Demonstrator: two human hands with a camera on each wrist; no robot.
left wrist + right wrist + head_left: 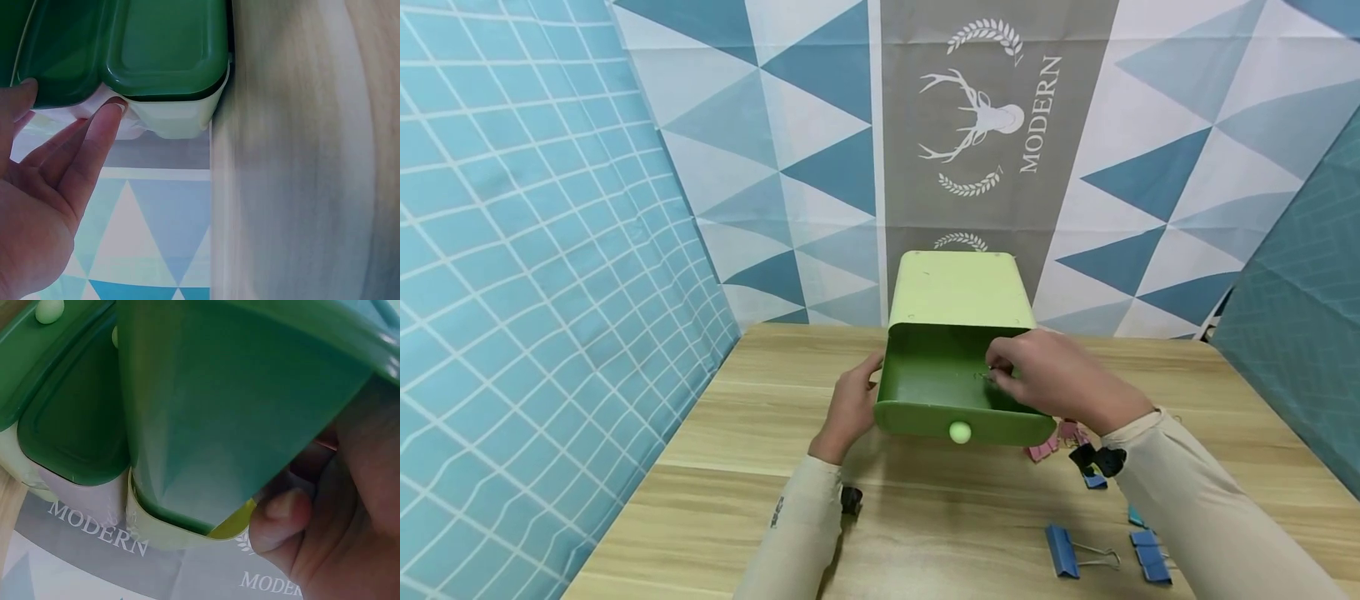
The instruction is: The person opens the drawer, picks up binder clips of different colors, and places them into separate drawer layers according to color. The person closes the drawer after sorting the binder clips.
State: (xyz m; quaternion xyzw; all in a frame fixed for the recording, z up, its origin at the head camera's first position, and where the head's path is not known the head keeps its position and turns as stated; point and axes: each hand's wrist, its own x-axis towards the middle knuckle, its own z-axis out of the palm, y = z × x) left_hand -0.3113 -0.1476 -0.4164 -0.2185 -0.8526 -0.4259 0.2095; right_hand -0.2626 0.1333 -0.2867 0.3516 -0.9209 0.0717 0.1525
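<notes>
A green drawer (966, 423) with a round pale knob (960, 432) stands pulled out of a pale green drawer box (961, 287). Inside the drawer, near its right side, my right hand (1060, 375) pinches what looks like a small binder clip (988, 374); its thin wire handle shows, the rest is hidden by fingers. My left hand (847, 408) rests against the drawer unit's left side. In the left wrist view its fingers (90, 159) are mostly straight, touching the side, with the thumb at a green edge. The right wrist view shows the right fingers (281, 515) beside the drawer's outer wall.
Blue binder clips (1062, 550) lie at the front right of the wooden table (730, 467), partly near my right sleeve. Pink clips (1042, 448) lie just right of the drawer. Lower green drawers (75, 425) sit under the open one. A patterned cloth (820, 167) hangs behind.
</notes>
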